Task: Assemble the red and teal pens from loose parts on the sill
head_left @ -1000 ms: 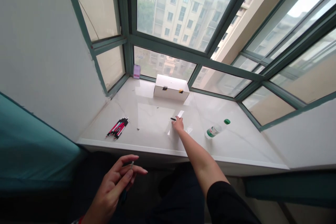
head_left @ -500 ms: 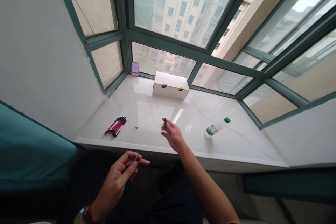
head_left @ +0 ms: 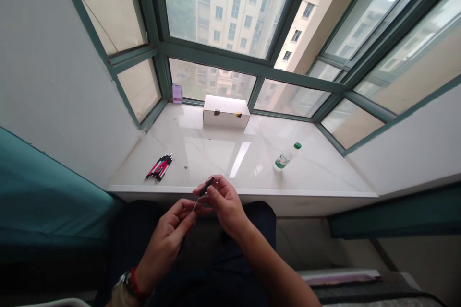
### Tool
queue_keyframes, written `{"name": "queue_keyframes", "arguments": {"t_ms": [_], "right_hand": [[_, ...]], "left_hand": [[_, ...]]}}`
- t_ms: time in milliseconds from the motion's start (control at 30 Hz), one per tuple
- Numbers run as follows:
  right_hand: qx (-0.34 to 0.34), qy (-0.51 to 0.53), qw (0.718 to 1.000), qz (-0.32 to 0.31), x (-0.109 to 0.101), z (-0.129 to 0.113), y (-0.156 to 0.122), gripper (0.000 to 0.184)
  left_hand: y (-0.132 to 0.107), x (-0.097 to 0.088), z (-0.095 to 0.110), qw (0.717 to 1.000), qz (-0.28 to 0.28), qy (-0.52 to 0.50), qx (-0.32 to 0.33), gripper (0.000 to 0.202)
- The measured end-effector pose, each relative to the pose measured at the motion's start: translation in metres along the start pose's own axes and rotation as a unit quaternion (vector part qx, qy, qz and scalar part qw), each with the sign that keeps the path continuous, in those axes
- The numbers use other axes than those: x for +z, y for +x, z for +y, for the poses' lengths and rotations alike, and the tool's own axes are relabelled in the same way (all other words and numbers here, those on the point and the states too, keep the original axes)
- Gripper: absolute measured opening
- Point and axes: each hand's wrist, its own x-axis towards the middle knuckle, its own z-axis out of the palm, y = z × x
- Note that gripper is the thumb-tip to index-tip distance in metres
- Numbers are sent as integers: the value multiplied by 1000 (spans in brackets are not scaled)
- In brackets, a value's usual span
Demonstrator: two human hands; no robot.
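My left hand [head_left: 167,232] is closed in a pinch on a thin silvery rod [head_left: 196,204], whose exact kind I cannot make out. Between the thumb and fingers of my right hand [head_left: 226,205] is a short black tube-like piece [head_left: 206,186], held at a slant. Both hands are close together just in front of the sill's edge, the rod's tip near the lower end of the black piece. Whether the two touch is unclear. On the sill to the left lies a bunch of several red, white and black pens [head_left: 159,168].
The white sill [head_left: 216,158] carries a small dark bit [head_left: 186,167] and a tinier one [head_left: 210,138]. A white box [head_left: 226,114] stands against the window, a purple packet [head_left: 176,93] in the left corner. To the right is a green-capped plastic bottle [head_left: 286,158].
My right hand has come back from above the sill toward my left hand, bringing the black piece. The left hand still pinches the thin rod. The view has shifted slightly.
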Motion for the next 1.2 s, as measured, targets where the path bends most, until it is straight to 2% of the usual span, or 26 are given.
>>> {"name": "queue_keyframes", "arguments": {"t_ms": [233,333,433,700,867,967,1200], "right_hand": [[-31,-63,998,0,1,-4,-3,24],[-54,-147,987,31,-6,-8,-4,24],[-87,-243,965,45,-13,-17,-7,22],[-54,-337,938,-56,-14,-43,-13,21],[-52,-407,906,-104,-9,-46,-12,15],[-47,-443,885,-139,-9,-48,-9,15],[-36,-493,843,-212,-12,-58,-2,15]], "left_hand": [[-8,2,2,1000,16,17,0,28],[-10,2,2,999,38,17,-5,28],[-11,0,3,998,52,31,-6,29],[-12,-3,0,996,38,76,15,29],[-17,-4,-2,992,32,119,29,29],[-18,-6,-3,986,47,157,43,31],[-20,-9,-9,976,60,198,63,58]]}}
